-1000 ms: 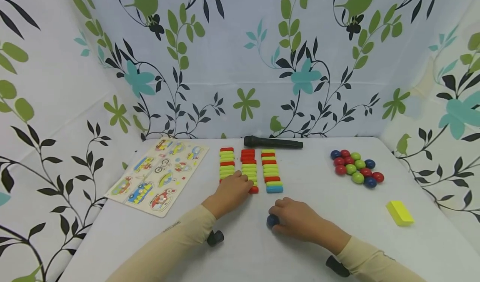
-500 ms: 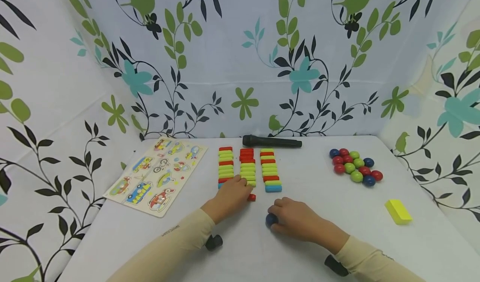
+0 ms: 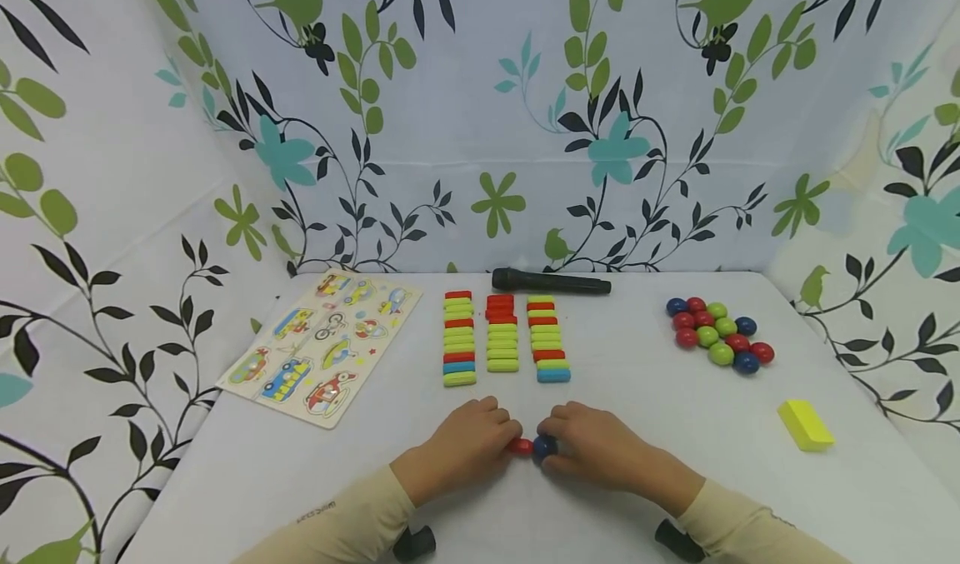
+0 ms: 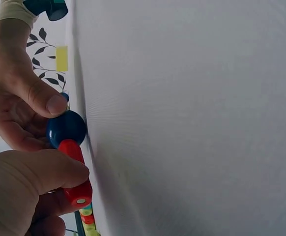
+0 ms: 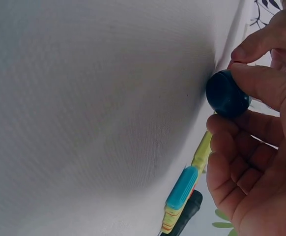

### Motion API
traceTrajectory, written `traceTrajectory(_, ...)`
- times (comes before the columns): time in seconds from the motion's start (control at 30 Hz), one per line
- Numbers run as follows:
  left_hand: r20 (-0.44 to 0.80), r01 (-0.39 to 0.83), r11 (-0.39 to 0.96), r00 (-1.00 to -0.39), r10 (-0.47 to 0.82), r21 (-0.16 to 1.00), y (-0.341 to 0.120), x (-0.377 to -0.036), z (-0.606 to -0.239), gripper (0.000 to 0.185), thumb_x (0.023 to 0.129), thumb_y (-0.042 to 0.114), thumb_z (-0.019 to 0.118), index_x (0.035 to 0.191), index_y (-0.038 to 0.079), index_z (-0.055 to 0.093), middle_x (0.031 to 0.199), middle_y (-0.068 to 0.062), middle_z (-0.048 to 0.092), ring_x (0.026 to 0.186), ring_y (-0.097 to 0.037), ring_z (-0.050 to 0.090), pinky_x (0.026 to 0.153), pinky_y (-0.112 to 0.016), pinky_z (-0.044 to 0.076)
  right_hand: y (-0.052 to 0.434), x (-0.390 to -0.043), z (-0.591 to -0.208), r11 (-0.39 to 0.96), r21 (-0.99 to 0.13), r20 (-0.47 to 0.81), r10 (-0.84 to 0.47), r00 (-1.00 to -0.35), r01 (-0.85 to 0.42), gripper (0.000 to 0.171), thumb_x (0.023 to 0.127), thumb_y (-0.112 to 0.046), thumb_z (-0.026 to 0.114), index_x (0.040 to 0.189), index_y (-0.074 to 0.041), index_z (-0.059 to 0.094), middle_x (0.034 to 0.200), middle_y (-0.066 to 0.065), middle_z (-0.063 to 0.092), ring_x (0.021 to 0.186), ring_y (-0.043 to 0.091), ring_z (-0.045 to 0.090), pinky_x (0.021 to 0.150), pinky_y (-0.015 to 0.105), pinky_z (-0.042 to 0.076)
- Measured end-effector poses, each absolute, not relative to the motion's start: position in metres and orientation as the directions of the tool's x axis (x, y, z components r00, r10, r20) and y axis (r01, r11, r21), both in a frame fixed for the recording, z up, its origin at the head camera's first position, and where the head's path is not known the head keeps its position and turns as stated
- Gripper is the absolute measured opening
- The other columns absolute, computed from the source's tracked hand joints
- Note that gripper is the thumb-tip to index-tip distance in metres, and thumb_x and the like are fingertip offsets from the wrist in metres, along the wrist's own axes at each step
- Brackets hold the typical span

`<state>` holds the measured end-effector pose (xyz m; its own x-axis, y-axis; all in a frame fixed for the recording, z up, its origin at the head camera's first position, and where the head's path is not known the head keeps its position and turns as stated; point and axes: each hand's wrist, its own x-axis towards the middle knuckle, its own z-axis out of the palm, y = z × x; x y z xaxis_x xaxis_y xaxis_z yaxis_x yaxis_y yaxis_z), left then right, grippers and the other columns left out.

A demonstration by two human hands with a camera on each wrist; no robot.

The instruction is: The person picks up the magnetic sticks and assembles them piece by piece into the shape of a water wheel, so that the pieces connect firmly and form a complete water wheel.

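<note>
My left hand (image 3: 468,441) pinches a short red rod (image 4: 78,191) with a hole in its end, between thumb and fingers. Facing it, my right hand (image 3: 600,443) holds a dark blue ball (image 3: 544,449) between thumb and fingertips. The rod's far end meets the ball's side in the left wrist view, low over the white table. Most of the rod is hidden by fingers in the head view. Beyond the hands lie three columns of rods: a left column (image 3: 459,339) and a right column (image 3: 548,339) of green, red and blue, and a middle column (image 3: 502,341) of red and green.
A wooden picture puzzle board (image 3: 318,347) lies at the left. A black microphone (image 3: 551,282) rests along the table's back edge, before a patterned cloth. Several red, green and blue balls (image 3: 720,328) cluster at the right, with a yellow block (image 3: 805,425) nearer.
My left hand has drawn the red rod out of the near end of the middle column and brought it toward me, against the blue ball. The right hand stays almost still with the ball.
</note>
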<state>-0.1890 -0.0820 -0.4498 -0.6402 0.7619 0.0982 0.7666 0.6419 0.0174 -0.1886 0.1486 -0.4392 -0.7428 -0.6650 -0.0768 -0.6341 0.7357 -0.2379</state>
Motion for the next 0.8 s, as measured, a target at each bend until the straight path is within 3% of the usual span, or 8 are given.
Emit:
traceTrajectory(0.47, 0.14, 0.779, 0.626, -0.622, 0.77, 0.021, -0.085, -0.188, -0.455, 0.024, 0.089, 0.028, 0.08, 0.111, 0.021, 0.076, 0.097, 0.008, 0.073, 0.085, -0.008, 0.054, 0.076, -0.017, 0.047, 0.151, -0.189, -0.44, 0.737, -0.271, -0.102, -0.661, -0.744, -0.618, 0.043, 0.086, -0.041, 0.081, 0.12, -0.016, 0.073, 0.1, -0.009, 0.069, 0.089, 0.005, 0.06, 0.079, 0.026, 0.056)
traceTrajectory(0.6, 0.149, 0.784, 0.62, -0.615, 0.774, 0.017, -0.086, -0.188, -0.455, 0.023, 0.09, 0.028, 0.08, 0.111, 0.021, 0.076, 0.098, 0.007, 0.073, 0.086, -0.008, 0.054, 0.077, -0.018, 0.048, 0.155, -0.194, -0.437, 0.749, -0.315, -0.103, -0.637, -0.764, -0.582, 0.044, 0.09, -0.046, 0.075, 0.122, -0.016, 0.072, 0.1, -0.01, 0.069, 0.092, 0.007, 0.061, 0.081, 0.03, 0.056)
traceTrajectory(0.7, 0.151, 0.788, 0.616, -0.61, 0.777, 0.015, -0.085, -0.189, -0.455, 0.024, 0.09, 0.028, 0.08, 0.112, 0.021, 0.076, 0.098, 0.007, 0.072, 0.086, -0.008, 0.055, 0.077, -0.018, 0.048, 0.161, -0.203, -0.434, 0.777, -0.319, -0.053, -0.587, -0.808, -0.543, 0.038, 0.095, -0.045, 0.07, 0.12, -0.016, 0.073, 0.102, -0.009, 0.069, 0.098, 0.01, 0.064, 0.086, 0.036, 0.057)
traceTrajectory(0.8, 0.147, 0.789, 0.614, -0.611, 0.778, 0.027, -0.085, -0.19, -0.454, 0.025, 0.089, 0.029, 0.08, 0.113, 0.021, 0.076, 0.099, 0.007, 0.072, 0.088, -0.008, 0.055, 0.078, -0.017, 0.048, 0.166, -0.215, -0.432, 0.804, -0.264, 0.058, -0.538, -0.841, -0.533, 0.029, 0.093, -0.034, 0.074, 0.116, -0.015, 0.074, 0.101, -0.006, 0.069, 0.1, 0.014, 0.066, 0.088, 0.038, 0.058)
